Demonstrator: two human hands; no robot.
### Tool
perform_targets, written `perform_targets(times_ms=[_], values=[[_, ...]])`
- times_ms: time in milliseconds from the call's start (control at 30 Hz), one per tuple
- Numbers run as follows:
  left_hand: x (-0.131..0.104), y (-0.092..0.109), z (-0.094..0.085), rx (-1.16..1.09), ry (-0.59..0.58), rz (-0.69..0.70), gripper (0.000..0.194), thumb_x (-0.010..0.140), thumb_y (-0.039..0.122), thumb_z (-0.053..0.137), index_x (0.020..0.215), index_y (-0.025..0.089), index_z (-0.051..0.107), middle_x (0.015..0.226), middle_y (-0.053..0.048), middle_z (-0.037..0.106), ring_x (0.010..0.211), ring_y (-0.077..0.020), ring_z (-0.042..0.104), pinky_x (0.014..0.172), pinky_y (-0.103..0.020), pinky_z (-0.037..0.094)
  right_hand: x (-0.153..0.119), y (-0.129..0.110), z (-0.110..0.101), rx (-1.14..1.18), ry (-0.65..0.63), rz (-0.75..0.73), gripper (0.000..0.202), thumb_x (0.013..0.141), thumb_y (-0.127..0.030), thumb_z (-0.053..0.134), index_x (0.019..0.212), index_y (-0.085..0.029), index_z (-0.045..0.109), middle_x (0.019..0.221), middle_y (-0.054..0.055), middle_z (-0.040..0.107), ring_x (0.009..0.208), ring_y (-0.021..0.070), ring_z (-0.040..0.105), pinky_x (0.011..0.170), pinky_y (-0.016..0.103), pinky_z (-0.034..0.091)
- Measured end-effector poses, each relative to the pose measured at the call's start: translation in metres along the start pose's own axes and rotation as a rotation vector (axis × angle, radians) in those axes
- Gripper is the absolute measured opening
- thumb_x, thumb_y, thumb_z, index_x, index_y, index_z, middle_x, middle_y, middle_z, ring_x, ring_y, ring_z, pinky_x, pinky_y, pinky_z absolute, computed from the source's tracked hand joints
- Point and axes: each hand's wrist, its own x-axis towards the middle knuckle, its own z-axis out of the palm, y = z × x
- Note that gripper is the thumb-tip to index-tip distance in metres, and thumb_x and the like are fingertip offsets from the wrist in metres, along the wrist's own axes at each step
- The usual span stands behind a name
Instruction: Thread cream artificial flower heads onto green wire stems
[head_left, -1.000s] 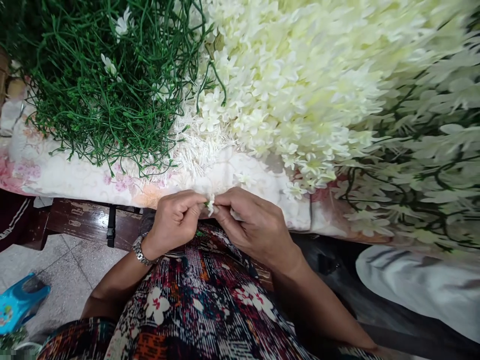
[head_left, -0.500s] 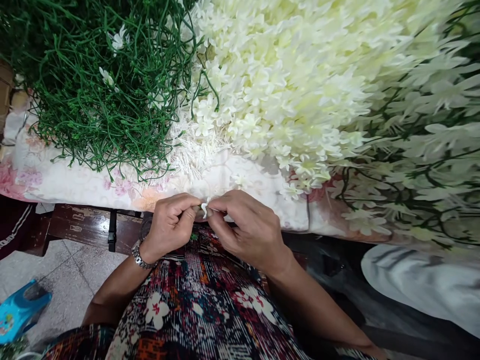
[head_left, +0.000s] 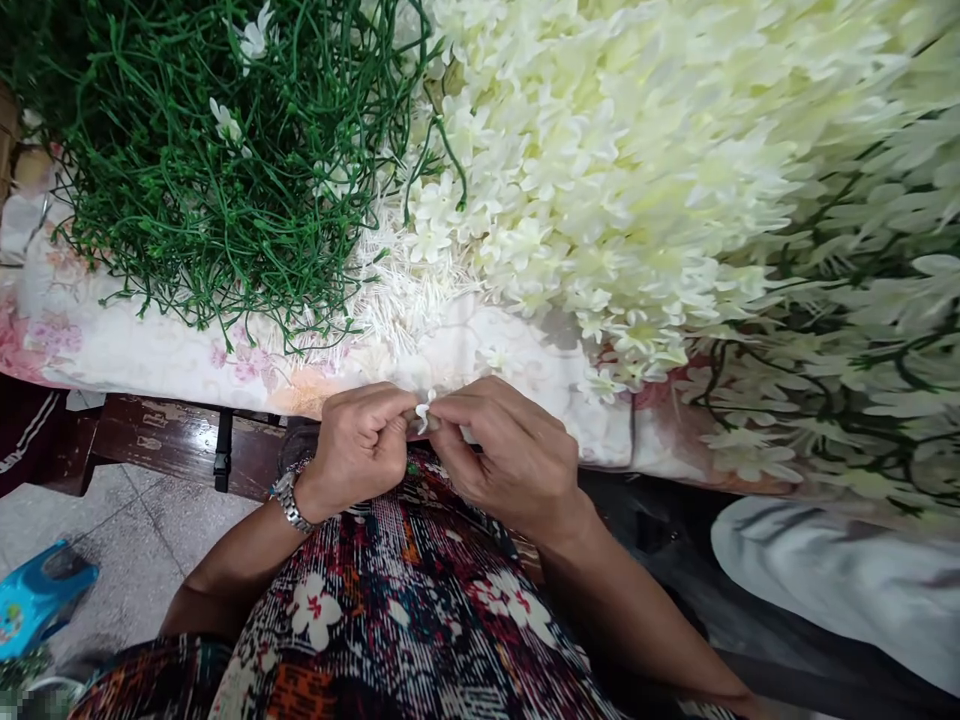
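A small white artificial flower (head_left: pixel 423 412) is pinched between my two hands at the table's near edge. My left hand (head_left: pixel 361 445) is closed, thumb and index finger meeting at the flower's left side. From the right, my right hand (head_left: pixel 514 455) grips its other side between thumb and fingertips. Any stem inside the fingers is hidden. Just beyond lies a pile of thin white pieces (head_left: pixel 409 290), with a large heap of pale cream artificial flowers (head_left: pixel 555 200) behind to the right. Green plastic stems (head_left: pixel 225 190) form a tangled mound at the left.
Flowers on green stems (head_left: pixel 847 380) spread over the right side. A floral cloth (head_left: pixel 180 365) covers the table. Below it are a wooden bench (head_left: pixel 165 440) with a black strap, a blue plastic stool (head_left: pixel 45 595) on the floor, and grey-white fabric (head_left: pixel 832 590) at lower right.
Both hands and the pinched flower appear slightly farther right in the view, as do the heaps behind them. The grip looks about the same.
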Motion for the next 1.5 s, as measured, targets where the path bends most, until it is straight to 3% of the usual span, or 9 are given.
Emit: perform_targets(times_ms=[333, 733, 1200, 1333, 1500], values=[[-0.002, -0.003, 0.003, -0.013, 0.017, -0.003, 0.016, 0.073, 0.007, 0.042, 0.069, 0.013, 0.055, 0.055, 0.002, 0.050, 0.051, -0.0070, 0.045, 0.049, -0.019, 0.036, -0.002, 0.003, 0.004, 0.062, 0.015, 0.023, 0.018, 0.068, -0.001, 0.050, 0.077, -0.017, 0.048, 0.061, 0.001, 0.054, 0.061, 0.0098, 0.050, 0.056, 0.023, 0.044], [-0.003, -0.003, 0.005, 0.025, 0.034, 0.025, 0.014, 0.076, 0.009, 0.043, 0.070, 0.013, 0.056, 0.055, 0.002, 0.050, 0.051, -0.0068, 0.045, 0.050, -0.020, 0.037, -0.009, 0.008, 0.012, 0.178, 0.083, 0.069, 0.018, 0.067, -0.001, 0.048, 0.074, -0.018, 0.046, 0.061, -0.001, 0.049, 0.060, 0.0084, 0.048, 0.053, 0.021, 0.042], [-0.002, -0.004, 0.005, 0.098, 0.021, 0.054, 0.016, 0.077, 0.009, 0.042, 0.070, 0.014, 0.055, 0.055, 0.002, 0.049, 0.052, -0.0075, 0.046, 0.050, -0.020, 0.037, -0.010, 0.011, 0.013, 0.176, 0.065, 0.045, 0.020, 0.067, 0.000, 0.050, 0.078, -0.016, 0.048, 0.064, 0.001, 0.053, 0.063, 0.0095, 0.050, 0.056, 0.023, 0.043], [-0.005, -0.005, 0.001, 0.063, 0.016, 0.105, 0.014, 0.077, 0.009, 0.043, 0.080, 0.013, 0.056, 0.058, 0.001, 0.052, 0.054, -0.0079, 0.047, 0.051, -0.020, 0.040, -0.010, 0.010, 0.008, 0.183, 0.058, 0.045, 0.020, 0.068, -0.002, 0.053, 0.083, -0.016, 0.051, 0.068, 0.002, 0.055, 0.065, 0.0103, 0.051, 0.057, 0.024, 0.044], [-0.007, -0.006, 0.001, 0.205, 0.080, 0.253, 0.017, 0.073, 0.005, 0.046, 0.084, 0.012, 0.056, 0.060, 0.000, 0.052, 0.053, -0.0088, 0.045, 0.050, -0.022, 0.039, -0.011, 0.007, 0.003, 0.248, 0.068, 0.074, 0.021, 0.068, -0.005, 0.055, 0.086, -0.016, 0.053, 0.071, 0.002, 0.057, 0.065, 0.0105, 0.051, 0.058, 0.025, 0.044]])
